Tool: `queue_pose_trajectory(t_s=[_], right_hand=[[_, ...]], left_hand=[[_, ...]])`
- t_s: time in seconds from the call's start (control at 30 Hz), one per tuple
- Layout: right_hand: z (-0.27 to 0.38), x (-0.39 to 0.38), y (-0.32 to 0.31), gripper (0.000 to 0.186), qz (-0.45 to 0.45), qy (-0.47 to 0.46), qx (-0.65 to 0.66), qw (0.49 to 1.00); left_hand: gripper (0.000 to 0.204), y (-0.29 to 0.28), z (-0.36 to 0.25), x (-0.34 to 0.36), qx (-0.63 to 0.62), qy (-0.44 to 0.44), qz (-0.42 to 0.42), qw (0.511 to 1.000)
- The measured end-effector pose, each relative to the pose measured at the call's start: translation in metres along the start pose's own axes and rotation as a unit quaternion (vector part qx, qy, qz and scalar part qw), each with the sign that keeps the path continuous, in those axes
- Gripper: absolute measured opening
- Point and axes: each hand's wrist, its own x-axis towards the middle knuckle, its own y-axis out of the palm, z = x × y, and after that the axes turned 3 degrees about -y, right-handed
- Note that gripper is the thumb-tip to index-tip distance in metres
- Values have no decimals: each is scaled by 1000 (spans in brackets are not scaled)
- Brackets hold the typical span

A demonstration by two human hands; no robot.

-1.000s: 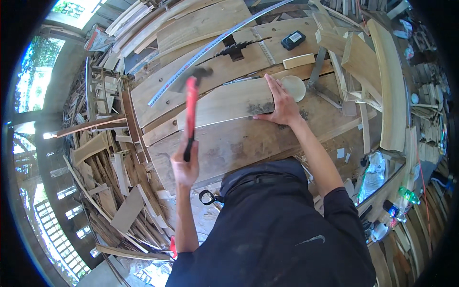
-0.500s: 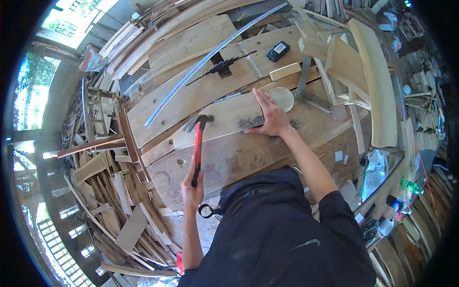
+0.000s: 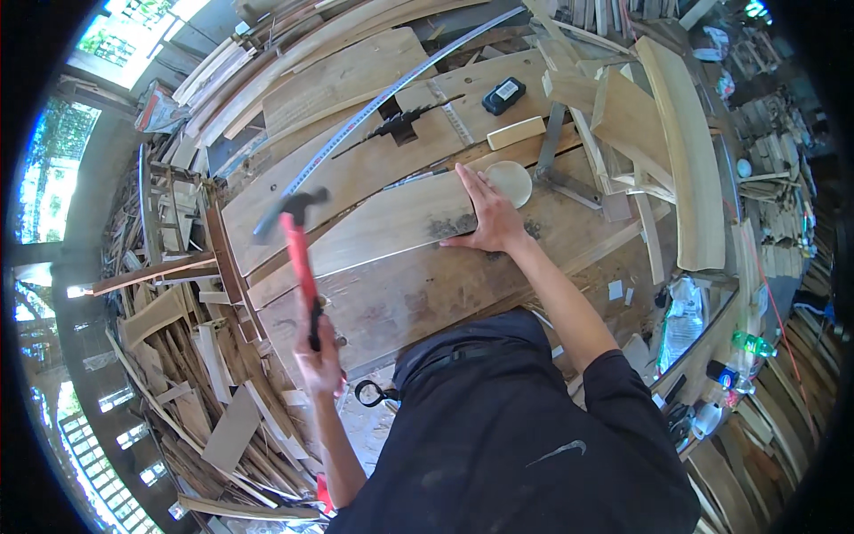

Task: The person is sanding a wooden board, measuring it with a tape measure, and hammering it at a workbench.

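My left hand point(image 3: 318, 356) grips the black end of a red-handled claw hammer point(image 3: 298, 249), whose dark head is raised over the left part of the bench and blurred. My right hand point(image 3: 492, 218) lies flat, fingers together, on the right end of a long pale plank point(image 3: 374, 233) that runs across the workbench point(image 3: 418, 298). Just beyond my fingertips sits a round pale wooden disc point(image 3: 511, 181). A dark patch marks the plank beside my right palm.
A long metal ruler point(image 3: 374, 102) crosses the boards at the back. A small black device point(image 3: 503, 95) and a short wood block point(image 3: 516, 133) lie behind the disc. Curved timber pieces point(image 3: 689, 151) stack at the right, scrap offcuts point(image 3: 191, 356) pile at the left, bottles point(image 3: 752, 343) at far right.
The hammer swung down to the plank half a second ago and is now raised again, head tilted left. My right hand has stayed flat on the plank's right end.
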Motion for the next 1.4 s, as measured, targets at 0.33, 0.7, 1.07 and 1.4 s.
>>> queue_pose_trajectory(t_s=[0.33, 0.7, 1.07, 1.4], right_hand=[[-3, -1, 2, 136, 23, 30, -22, 999], [1, -1, 0, 139, 14, 18, -2, 1000], [0, 1, -1, 134, 2, 11, 1, 1000], [1, 6, -1, 137, 5, 6, -6, 1000]], left_hand=[[57, 11, -15, 25, 140, 24, 43, 989], [50, 26, -3, 17, 170, 54, 113, 977], [57, 28, -47, 31, 41, 75, 13, 996], [54, 43, 18, 11, 109, -64, 112, 986]])
